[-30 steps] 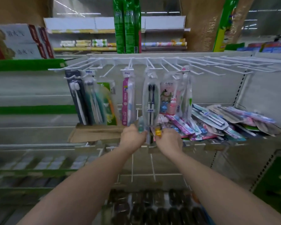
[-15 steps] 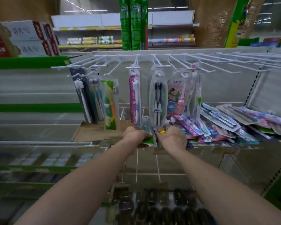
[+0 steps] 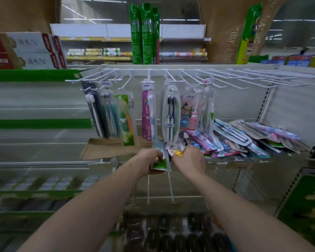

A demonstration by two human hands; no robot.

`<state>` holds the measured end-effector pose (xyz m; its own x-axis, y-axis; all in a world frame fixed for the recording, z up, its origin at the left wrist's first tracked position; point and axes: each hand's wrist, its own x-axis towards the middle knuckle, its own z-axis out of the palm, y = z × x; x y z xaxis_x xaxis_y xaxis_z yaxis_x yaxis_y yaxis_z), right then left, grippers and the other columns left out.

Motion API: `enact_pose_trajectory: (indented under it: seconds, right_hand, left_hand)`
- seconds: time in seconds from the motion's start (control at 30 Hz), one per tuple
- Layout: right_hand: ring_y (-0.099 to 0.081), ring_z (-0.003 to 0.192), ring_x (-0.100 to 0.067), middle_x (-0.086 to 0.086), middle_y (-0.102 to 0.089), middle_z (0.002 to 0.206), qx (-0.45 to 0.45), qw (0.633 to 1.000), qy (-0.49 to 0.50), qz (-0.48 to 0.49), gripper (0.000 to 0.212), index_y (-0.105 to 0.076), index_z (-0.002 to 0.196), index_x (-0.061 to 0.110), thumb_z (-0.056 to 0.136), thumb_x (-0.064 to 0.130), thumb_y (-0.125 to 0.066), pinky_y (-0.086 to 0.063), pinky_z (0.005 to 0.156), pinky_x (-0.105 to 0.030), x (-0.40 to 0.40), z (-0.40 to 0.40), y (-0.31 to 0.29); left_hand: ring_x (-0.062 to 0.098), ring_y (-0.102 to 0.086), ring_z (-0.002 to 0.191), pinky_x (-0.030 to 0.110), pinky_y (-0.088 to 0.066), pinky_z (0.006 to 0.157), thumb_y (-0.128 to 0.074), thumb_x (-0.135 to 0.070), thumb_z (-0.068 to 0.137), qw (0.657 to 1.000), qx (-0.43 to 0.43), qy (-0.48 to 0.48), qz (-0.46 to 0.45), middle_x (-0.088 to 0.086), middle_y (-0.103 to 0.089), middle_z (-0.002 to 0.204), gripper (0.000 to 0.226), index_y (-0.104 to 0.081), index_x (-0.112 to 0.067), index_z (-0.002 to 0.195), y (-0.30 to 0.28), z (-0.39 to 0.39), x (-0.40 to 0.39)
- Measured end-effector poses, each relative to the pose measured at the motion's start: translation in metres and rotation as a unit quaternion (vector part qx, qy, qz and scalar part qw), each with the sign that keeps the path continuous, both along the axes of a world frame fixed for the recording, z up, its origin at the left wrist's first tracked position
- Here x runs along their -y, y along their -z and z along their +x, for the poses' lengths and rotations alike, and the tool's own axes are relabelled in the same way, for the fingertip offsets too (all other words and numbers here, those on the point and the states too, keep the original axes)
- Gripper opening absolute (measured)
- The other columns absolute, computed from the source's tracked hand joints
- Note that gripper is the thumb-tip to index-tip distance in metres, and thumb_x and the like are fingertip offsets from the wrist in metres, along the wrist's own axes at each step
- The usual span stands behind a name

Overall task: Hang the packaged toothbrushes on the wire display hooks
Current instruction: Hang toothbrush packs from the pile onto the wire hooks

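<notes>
**Sorting packs below a half-filled hook rail**

A shop aisle is stretching away behind a white shelf unit [image 3: 289,113], with green boxes [image 3: 145,33] standing on top and cartons [image 3: 25,51] sitting to the left. Along the front, a row of white wire hooks [image 3: 216,77] is jutting toward the camera; the ones on the left and centre are carrying packs, while those to the right are standing bare, presumably waiting for stock.

Among the hung packs, a pink pack [image 3: 148,113] and an oval twin pack [image 3: 171,113] are dangling straight down by their punched tabs, faces outward so a shopper could read them. On the shelf below, a loose pile [image 3: 244,137] of packaged toothbrushes is lying fanned and overlapping, probably dumped there as the supply to draw from, beside a flattened piece of cardboard [image 3: 105,148].

The left hand [image 3: 149,160] is curling round the lower end of a clear-and-green pack [image 3: 160,157], holding it upright just under the hung ones. Gripping low seems sensible: it is leaving the top tab free for a hook. The right hand [image 3: 188,160] is closing its fingers on a small pack [image 3: 175,149] with a yellow item inside, at the near edge of the pile; whether that pack is lifted or resting there is hard to tell.

Both hands are working close together, likely separating two packs before either is raised. The nearest free hooks are sitting up and to the right
</notes>
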<state>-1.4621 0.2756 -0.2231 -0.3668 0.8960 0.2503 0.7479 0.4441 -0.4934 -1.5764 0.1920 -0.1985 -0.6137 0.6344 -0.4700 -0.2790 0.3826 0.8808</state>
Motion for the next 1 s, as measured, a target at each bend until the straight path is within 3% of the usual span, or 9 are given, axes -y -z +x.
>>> enact_pose_trajectory:
  seconds: [0.1,0.2,0.27,0.37,0.43,0.6,0.73,0.87,1.0]
  right_hand:
    - [-0.061,0.09,-0.032,-0.009,-0.064,0.094,-0.001,0.999,-0.007,-0.032,0.037,-0.062,0.092,0.015,0.08,0.049,-0.064,-0.05,0.068,-0.036,0.008,0.009,0.001]
    - [-0.058,0.102,-0.036,-0.012,-0.066,0.107,0.003,0.997,-0.012,-0.078,0.042,-0.058,0.104,0.012,0.078,0.045,-0.067,-0.045,0.075,-0.037,0.014,0.013,0.007]
    - [-0.053,0.115,-0.037,-0.014,-0.061,0.121,-0.005,0.993,0.0,-0.115,0.058,-0.053,0.121,0.011,0.075,0.041,-0.071,-0.044,0.084,-0.038,0.019,0.017,0.009]
    - [-0.045,0.127,-0.036,-0.017,-0.046,0.135,-0.013,0.985,0.018,-0.173,0.083,-0.037,0.14,0.012,0.07,0.034,-0.076,-0.045,0.093,-0.04,0.025,0.021,0.008]
    - [-0.05,0.123,-0.036,-0.018,-0.043,0.137,-0.017,0.976,0.024,-0.215,0.086,-0.036,0.14,0.011,0.066,0.029,-0.077,-0.05,0.094,-0.04,0.026,0.021,0.011]
    - [-0.054,0.089,-0.028,-0.018,-0.051,0.125,-0.004,0.964,0.015,-0.264,0.069,-0.055,0.12,0.008,0.061,0.029,-0.083,-0.05,0.071,-0.03,0.038,0.025,0.011]
    - [-0.058,0.102,-0.028,-0.013,-0.058,0.117,-0.044,0.961,0.013,-0.272,0.052,-0.064,0.106,0.01,0.06,0.024,-0.082,-0.051,0.06,-0.024,0.057,0.024,0.007]
    - [-0.058,0.084,-0.022,-0.008,-0.06,0.098,-0.107,0.957,0.014,-0.27,0.024,-0.059,0.085,0.01,0.072,0.008,-0.079,-0.028,0.026,-0.012,0.082,0.018,-0.005]
    - [-0.056,0.063,-0.016,-0.005,-0.058,0.079,-0.162,0.947,0.016,-0.275,0.027,-0.061,0.097,0.006,0.075,-0.003,-0.072,-0.03,0.026,-0.013,0.11,0.006,-0.021]
  left_hand:
    - [0.034,-0.064,0.086,0.046,-0.058,0.062,-0.053,0.008,0.087,1.0,0.002,0.017,-0.012,0.022,-0.059,0.102,0.014,-0.053,-0.001,0.098,-0.001,0.01,0.011]
    - [0.035,-0.065,0.081,0.044,-0.059,0.074,-0.051,0.011,0.082,1.0,0.003,0.011,-0.012,0.024,-0.061,0.101,0.02,-0.054,0.0,0.098,0.008,0.015,0.018]
    - [0.035,-0.064,0.08,0.04,-0.058,0.073,-0.048,0.014,0.08,1.0,0.004,0.006,-0.013,0.025,-0.06,0.101,0.02,-0.052,0.002,0.096,0.01,0.019,0.024]
    - [0.039,-0.067,0.094,0.049,-0.059,0.086,-0.051,0.013,0.071,1.0,0.007,-0.002,-0.03,0.026,-0.062,0.11,0.042,-0.052,0.002,0.111,0.016,0.02,0.03]
    - [0.04,-0.065,0.099,0.051,-0.057,0.092,-0.053,0.011,0.075,0.999,0.006,-0.01,-0.034,0.027,-0.061,0.111,0.031,-0.049,0.0,0.104,0.015,0.024,0.035]
    - [0.036,-0.066,0.097,0.05,-0.056,0.093,-0.07,-0.006,0.087,0.999,0.021,-0.036,-0.025,0.022,-0.063,0.108,0.032,-0.044,-0.005,0.104,0.013,0.03,0.052]
    - [0.038,-0.067,0.098,0.053,-0.055,0.095,-0.075,-0.008,0.084,0.999,0.02,-0.017,-0.037,0.023,-0.066,0.109,0.04,-0.048,-0.001,0.113,0.01,0.024,0.067]
    - [0.042,-0.067,0.1,0.058,-0.053,0.096,-0.078,-0.002,0.076,0.999,-0.004,0.0,-0.04,0.025,-0.067,0.11,0.059,-0.053,0.001,0.13,0.006,0.001,0.082]
    - [0.038,-0.064,0.096,0.053,-0.055,0.088,-0.08,-0.004,0.08,0.999,-0.034,-0.017,-0.009,0.02,-0.064,0.099,0.05,-0.057,-0.004,0.124,-0.015,-0.009,0.116]
